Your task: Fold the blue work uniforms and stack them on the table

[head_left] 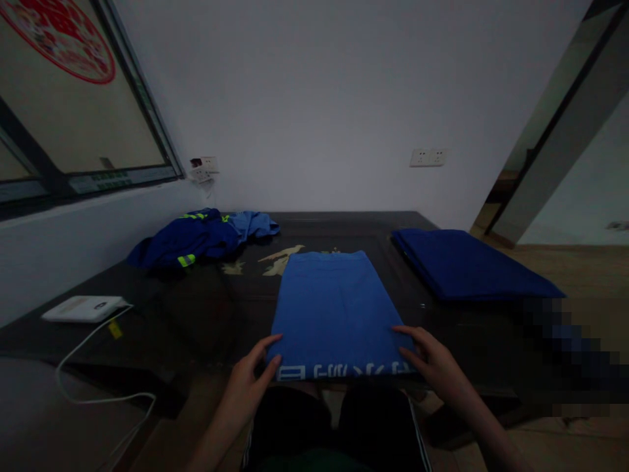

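Note:
A folded light-blue garment (334, 308) lies flat at the near edge of the dark table, with white printed characters along its near fold. My left hand (250, 377) holds its near left side, index finger and thumb resting on the cloth. On the opposite side my right hand (432, 360) has hold of the near right edge in much the same way. The remaining fingers of both hands are mostly hidden.
A crumpled pile of blue clothing (196, 236) with yellow-green strips lies at the back left. To the right rests a folded dark-blue garment (472, 265). A white device (86, 308) with a cable sits at the left on the table (216, 321).

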`<move>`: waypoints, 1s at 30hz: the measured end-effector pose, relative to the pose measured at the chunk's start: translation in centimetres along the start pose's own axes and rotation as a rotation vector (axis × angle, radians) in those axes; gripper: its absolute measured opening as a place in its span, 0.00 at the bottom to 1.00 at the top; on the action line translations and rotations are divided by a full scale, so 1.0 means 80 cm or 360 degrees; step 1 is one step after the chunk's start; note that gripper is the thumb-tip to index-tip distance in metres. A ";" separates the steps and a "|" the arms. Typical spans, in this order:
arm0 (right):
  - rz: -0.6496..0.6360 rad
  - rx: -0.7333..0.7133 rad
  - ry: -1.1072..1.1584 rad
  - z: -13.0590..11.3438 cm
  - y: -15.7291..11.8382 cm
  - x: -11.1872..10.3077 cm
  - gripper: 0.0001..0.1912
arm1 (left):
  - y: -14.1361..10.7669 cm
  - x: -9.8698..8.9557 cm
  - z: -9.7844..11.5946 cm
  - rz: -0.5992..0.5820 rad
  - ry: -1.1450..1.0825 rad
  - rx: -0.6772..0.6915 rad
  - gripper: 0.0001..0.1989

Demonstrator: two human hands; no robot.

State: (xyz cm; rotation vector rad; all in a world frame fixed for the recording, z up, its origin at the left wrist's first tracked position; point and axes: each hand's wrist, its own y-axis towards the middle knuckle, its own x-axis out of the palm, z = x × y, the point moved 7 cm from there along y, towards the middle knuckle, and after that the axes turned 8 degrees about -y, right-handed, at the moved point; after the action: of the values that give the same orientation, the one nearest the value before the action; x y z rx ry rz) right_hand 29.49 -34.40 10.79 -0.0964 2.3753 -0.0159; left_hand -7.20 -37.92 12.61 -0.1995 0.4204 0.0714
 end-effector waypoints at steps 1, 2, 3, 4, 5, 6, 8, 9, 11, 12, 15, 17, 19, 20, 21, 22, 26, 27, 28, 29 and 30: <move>0.0020 -0.0007 -0.0001 -0.001 -0.003 -0.002 0.20 | -0.001 0.001 0.002 0.0006 -0.0020 0.0009 0.24; 0.0037 -0.0005 0.0008 -0.001 -0.006 -0.003 0.20 | -0.001 0.002 0.004 0.0004 -0.0050 0.0018 0.24; 0.0049 0.0004 0.0032 0.000 -0.009 -0.004 0.20 | -0.002 0.003 0.006 -0.0001 -0.0085 0.0023 0.25; 0.0052 0.0023 0.0074 0.001 -0.012 -0.005 0.20 | -0.004 0.003 0.008 -0.0007 -0.0117 0.0024 0.25; 0.0049 0.0051 0.0137 0.003 -0.014 -0.006 0.20 | -0.006 0.004 0.008 -0.0015 -0.0144 0.0017 0.26; 0.0040 0.0083 0.0218 0.005 -0.017 -0.006 0.21 | -0.008 0.004 0.008 -0.0019 -0.0168 0.0008 0.27; 0.0022 0.0133 0.0383 0.008 -0.020 -0.006 0.21 | -0.010 0.004 0.007 -0.0015 -0.0218 -0.0010 0.27; 0.0023 0.0143 0.0442 0.009 -0.020 -0.007 0.21 | -0.011 0.005 0.005 -0.0007 -0.0247 -0.0011 0.26; 0.0077 0.0133 0.0483 0.010 -0.019 -0.009 0.20 | -0.010 0.005 0.003 0.0025 -0.0292 0.0023 0.24; 0.0129 0.0121 0.0473 0.010 -0.019 -0.011 0.19 | -0.009 0.005 0.003 0.0054 -0.0295 0.0058 0.23; 0.0328 0.0126 0.0410 0.011 -0.020 -0.018 0.17 | -0.006 0.002 0.007 0.0182 -0.0202 0.0204 0.20; 0.0383 0.0166 0.0364 0.014 -0.022 -0.019 0.17 | -0.005 -0.001 0.010 0.0278 -0.0113 0.0267 0.19; 0.0343 0.0196 0.0317 0.016 -0.025 -0.014 0.18 | -0.007 -0.003 0.011 0.0315 -0.0055 0.0247 0.18; 0.0308 0.0200 0.0292 0.017 -0.025 -0.011 0.18 | -0.008 -0.003 0.010 0.0305 -0.0042 0.0216 0.18; 0.0278 0.0196 0.0264 0.017 -0.026 -0.009 0.18 | -0.009 -0.002 0.010 0.0281 -0.0035 0.0183 0.19; 0.0257 0.0190 0.0236 0.017 -0.026 -0.006 0.18 | -0.010 -0.001 0.009 0.0255 -0.0031 0.0156 0.19; 0.0279 0.0149 0.0133 0.015 -0.027 -0.002 0.17 | -0.013 -0.002 0.010 0.0214 0.0007 0.0130 0.21; 0.0294 0.0129 0.0105 0.013 -0.027 -0.001 0.17 | -0.013 -0.002 0.011 0.0209 0.0015 0.0135 0.21; 0.0309 0.0108 0.0070 0.012 -0.028 -0.001 0.17 | -0.012 -0.002 0.011 0.0197 0.0024 0.0143 0.21; 0.0322 0.0090 0.0029 0.011 -0.030 0.000 0.17 | -0.012 -0.001 0.012 0.0183 0.0036 0.0154 0.21; 0.0332 0.0078 -0.0013 0.012 -0.031 0.000 0.17 | -0.011 0.000 0.012 0.0169 0.0053 0.0166 0.21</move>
State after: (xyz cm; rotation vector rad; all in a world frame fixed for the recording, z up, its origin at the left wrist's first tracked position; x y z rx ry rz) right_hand 30.29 -36.87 10.18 0.1749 2.3639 0.0259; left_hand -6.70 -38.59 13.59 -0.0758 0.4666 0.1505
